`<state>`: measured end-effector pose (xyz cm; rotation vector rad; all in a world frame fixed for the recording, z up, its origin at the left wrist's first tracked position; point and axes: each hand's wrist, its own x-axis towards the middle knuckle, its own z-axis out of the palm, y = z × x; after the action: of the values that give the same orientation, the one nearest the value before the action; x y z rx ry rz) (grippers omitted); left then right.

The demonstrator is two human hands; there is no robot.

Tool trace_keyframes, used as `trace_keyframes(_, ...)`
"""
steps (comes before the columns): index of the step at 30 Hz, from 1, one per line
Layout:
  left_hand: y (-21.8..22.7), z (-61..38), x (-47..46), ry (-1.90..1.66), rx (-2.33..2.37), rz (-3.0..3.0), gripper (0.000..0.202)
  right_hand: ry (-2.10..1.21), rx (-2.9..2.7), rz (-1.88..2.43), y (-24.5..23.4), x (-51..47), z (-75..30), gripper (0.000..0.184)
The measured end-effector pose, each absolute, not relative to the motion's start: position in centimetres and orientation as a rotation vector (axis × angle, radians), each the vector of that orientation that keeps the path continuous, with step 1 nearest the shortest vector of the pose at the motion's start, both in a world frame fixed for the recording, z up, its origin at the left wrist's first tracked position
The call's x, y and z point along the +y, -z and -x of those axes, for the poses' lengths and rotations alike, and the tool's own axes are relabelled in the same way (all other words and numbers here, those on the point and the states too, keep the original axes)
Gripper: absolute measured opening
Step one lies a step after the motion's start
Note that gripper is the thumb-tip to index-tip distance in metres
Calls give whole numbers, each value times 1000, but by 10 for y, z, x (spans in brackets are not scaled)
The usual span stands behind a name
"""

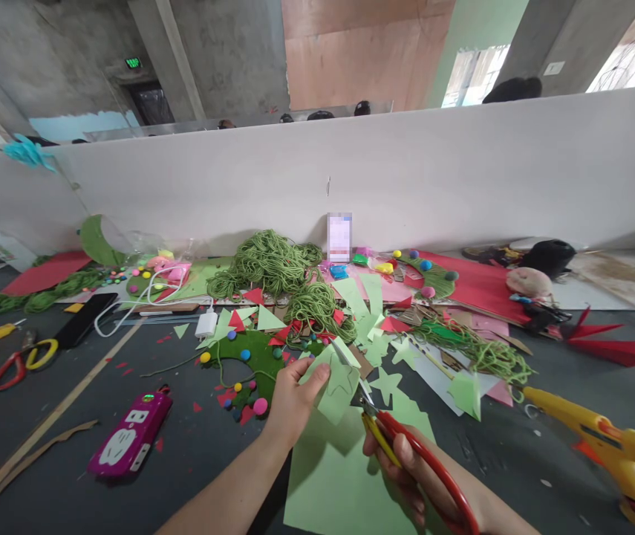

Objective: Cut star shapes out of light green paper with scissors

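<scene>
Between thumb and fingers, my left hand (293, 397) pinches a piece of light green paper (335, 405) with a star outline drawn on it. My right hand (406, 464) is closed around scissors (414, 449) with red and yellow handles. Their blades meet the paper's right edge, beside the drawn star. Below both hands lies a larger light green sheet (328, 483). Cut-out green stars (387, 386) rest just right of the blades. A dark green crescent (264, 364) dotted with coloured pompoms lies left of my left hand.
Piled green yarn (272, 264) and paper scraps cover the table's back, near a propped phone (340, 238). A yellow glue gun (607, 431) lies at right. A purple device (132, 431), a black phone (86, 319) and other scissors (21, 360) lie left. A white partition (211, 186) stands behind.
</scene>
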<state>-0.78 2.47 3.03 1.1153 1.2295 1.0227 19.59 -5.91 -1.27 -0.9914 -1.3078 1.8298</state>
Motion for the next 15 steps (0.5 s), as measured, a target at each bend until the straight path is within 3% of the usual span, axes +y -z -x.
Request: trace_keyframes(15, -27, 8, 24, -1008, 1216, -1097, 45, -1808, -1299, 1054, 18, -63, -195, 78)
